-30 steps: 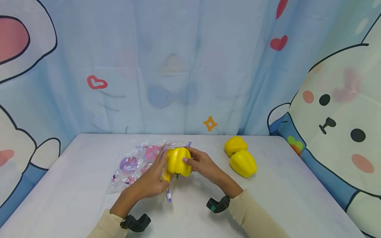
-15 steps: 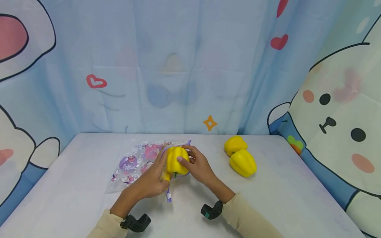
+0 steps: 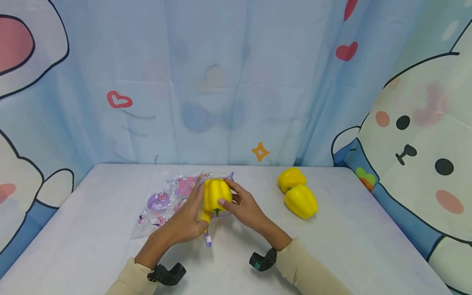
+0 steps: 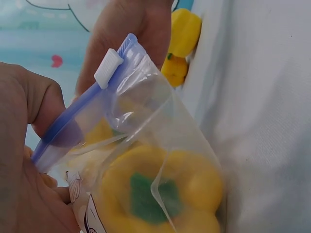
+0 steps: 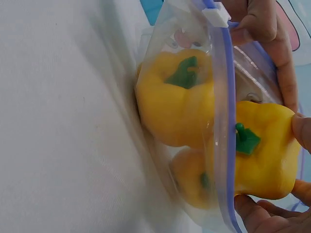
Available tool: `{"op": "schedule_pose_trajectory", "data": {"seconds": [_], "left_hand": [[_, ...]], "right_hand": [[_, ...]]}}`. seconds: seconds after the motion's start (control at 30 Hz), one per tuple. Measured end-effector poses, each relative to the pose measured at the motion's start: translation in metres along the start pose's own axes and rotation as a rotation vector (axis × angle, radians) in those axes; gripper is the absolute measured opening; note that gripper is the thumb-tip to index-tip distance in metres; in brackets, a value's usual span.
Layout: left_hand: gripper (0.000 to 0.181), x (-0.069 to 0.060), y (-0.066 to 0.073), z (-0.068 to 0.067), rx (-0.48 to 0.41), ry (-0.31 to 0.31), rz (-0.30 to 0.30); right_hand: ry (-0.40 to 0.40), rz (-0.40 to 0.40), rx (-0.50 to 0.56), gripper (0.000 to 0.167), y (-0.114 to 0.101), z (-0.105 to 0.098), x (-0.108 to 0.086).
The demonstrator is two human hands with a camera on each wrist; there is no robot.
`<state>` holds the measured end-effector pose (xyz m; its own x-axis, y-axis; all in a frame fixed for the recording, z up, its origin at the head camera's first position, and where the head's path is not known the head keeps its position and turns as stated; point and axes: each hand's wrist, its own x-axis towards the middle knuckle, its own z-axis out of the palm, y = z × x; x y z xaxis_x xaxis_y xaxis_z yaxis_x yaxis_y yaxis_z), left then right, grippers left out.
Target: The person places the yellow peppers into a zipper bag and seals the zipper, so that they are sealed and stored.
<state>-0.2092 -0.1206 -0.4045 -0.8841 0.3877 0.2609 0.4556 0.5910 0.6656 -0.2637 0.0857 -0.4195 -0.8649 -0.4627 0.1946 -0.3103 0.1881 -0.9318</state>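
Observation:
A clear zip bag (image 3: 159, 201) with purple edging and printed cartoon figures lies on the table. My left hand (image 3: 184, 223) holds its mouth apart, the thumb hooked over the purple edge. My right hand (image 3: 246, 209) grips a yellow bell pepper (image 5: 267, 148) with a green stem, which sits partly within the bag's opening. Through the film in the right wrist view, a large bell pepper (image 5: 177, 114) and a smaller-looking bell pepper (image 5: 192, 177) show inside. A white slider (image 4: 108, 68) sits near the end of the zip.
Two more yellow bell peppers, one farther back (image 3: 291, 179) and one nearer (image 3: 301, 202), lie touching on the right of the white table (image 3: 354, 229). Behind the table hangs a light blue cartoon curtain (image 3: 221, 106).
My right hand has moved left with the bell pepper, bringing it farther into the bag's mouth. My left hand keeps its hold on the bag with little shift.

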Motion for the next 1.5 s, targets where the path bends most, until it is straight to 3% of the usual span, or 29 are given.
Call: {"op": "schedule_pose_trajectory", "data": {"seconds": [0.17,0.4,0.7,1.03,1.3,1.5], "left_hand": [[0.105,-0.002,0.003,-0.001,0.032,0.019,0.027],[0.104,-0.004,0.006,-0.003,0.016,0.056,0.021],[0.103,-0.001,0.007,-0.003,0.038,0.086,0.064],[0.106,-0.004,0.011,0.000,0.056,0.056,0.040],[0.108,-0.005,0.013,0.001,0.060,0.060,0.039],[0.111,-0.005,0.016,0.000,0.069,0.071,0.035]], "right_hand": [[-0.024,-0.041,-0.036,0.070,0.003,-0.001,0.000],[-0.148,-0.027,0.100,0.071,0.003,-0.003,-0.001],[-0.010,-0.060,0.122,0.071,0.000,0.007,0.001],[-0.013,-0.085,0.077,0.067,0.005,0.017,-0.001],[-0.045,-0.097,0.103,0.066,0.009,0.020,-0.004],[-0.012,-0.091,0.048,0.069,0.010,0.024,-0.004]]}}
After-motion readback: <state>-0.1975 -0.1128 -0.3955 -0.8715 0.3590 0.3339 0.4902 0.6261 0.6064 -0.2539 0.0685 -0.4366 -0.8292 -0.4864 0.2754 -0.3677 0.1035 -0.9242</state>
